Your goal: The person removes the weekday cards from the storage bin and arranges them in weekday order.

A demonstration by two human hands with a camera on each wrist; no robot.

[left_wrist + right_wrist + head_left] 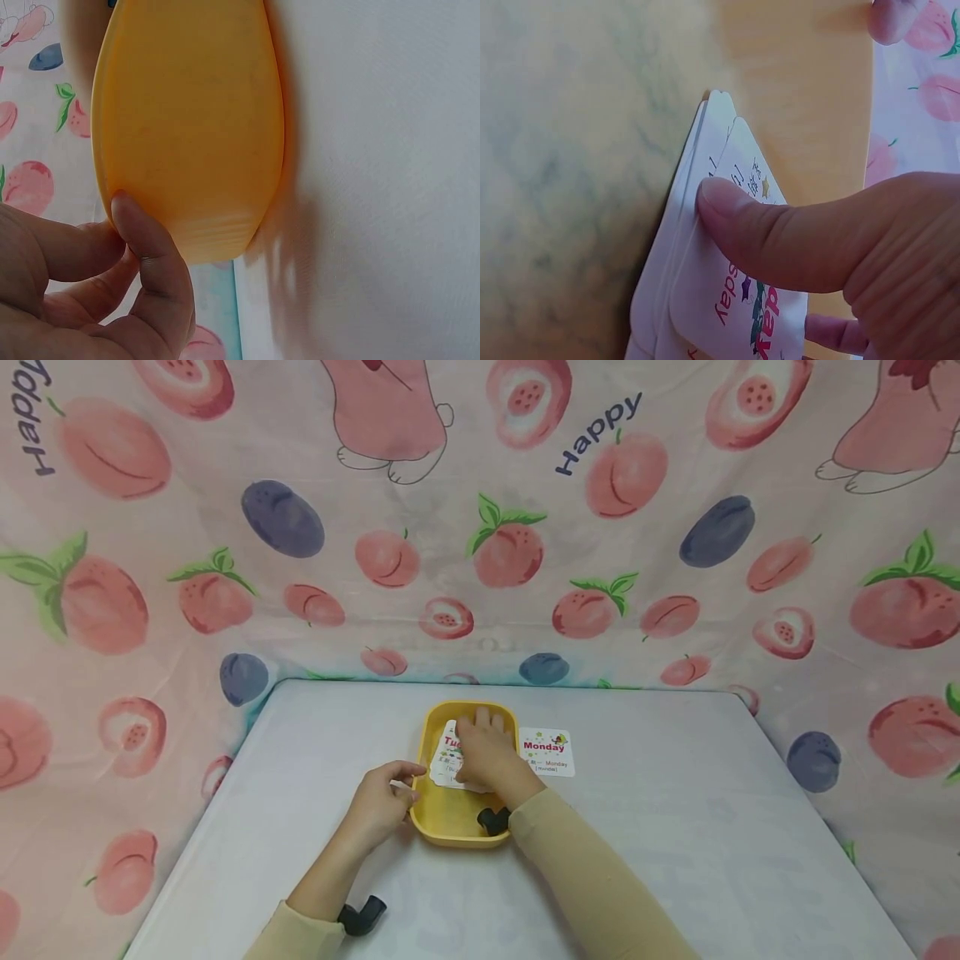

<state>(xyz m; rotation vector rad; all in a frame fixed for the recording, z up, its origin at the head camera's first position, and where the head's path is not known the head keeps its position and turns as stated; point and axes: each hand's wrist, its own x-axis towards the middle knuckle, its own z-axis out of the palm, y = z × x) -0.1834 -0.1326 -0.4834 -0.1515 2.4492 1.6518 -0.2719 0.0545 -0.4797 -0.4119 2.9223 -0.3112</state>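
Observation:
My left hand pinches the left rim of a yellow tray between thumb and fingers; the left wrist view shows the tray's outer side. Over the tray, my right hand grips a small stack of white cards printed with weekday names. In the right wrist view its thumb lies across the face of the top cards, which fan slightly apart. Part of the red lettering is covered by the hand.
A card reading Monday lies on the white table just right of the tray. Black camera pieces sit at both wrists. Behind the table hangs a fruit-printed cloth.

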